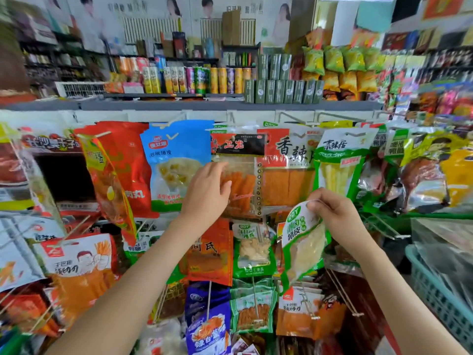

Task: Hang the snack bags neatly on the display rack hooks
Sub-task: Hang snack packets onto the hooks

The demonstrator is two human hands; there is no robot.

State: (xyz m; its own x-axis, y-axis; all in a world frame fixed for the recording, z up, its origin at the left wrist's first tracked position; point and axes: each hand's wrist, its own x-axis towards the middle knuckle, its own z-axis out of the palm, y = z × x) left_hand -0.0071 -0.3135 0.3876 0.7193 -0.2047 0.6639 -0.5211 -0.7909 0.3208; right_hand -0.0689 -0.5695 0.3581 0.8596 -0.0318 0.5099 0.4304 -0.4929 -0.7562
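Shop shelving stacked with tins and crisp packets fills the background, and below it the display rack (256, 114) runs across the view, its hooks crowded with hanging packets.

The right hand (335, 213) pinches the top edge of a green-and-white snack bag (303, 242) between thumb and fingertips. The bag hangs free from that pinch in front of the rack's middle rows, its long axis near vertical with the bottom swung a little to the left. The left hand (207, 190) lies higher up and to the left, fingers fairly straight and resting against the face of a clear packet of orange sticks (240, 180) on the top row; it holds nothing.

A matching green packet (253, 249) hangs just left of the held bag, so that peg is probably where it belongs, though blur hides the peg's tip. Bare hooks (384, 226) stick out to the right, beside a teal basket (422, 278). The right hand is nearer to both, so the bag's top hole would have to be turned to face the rack
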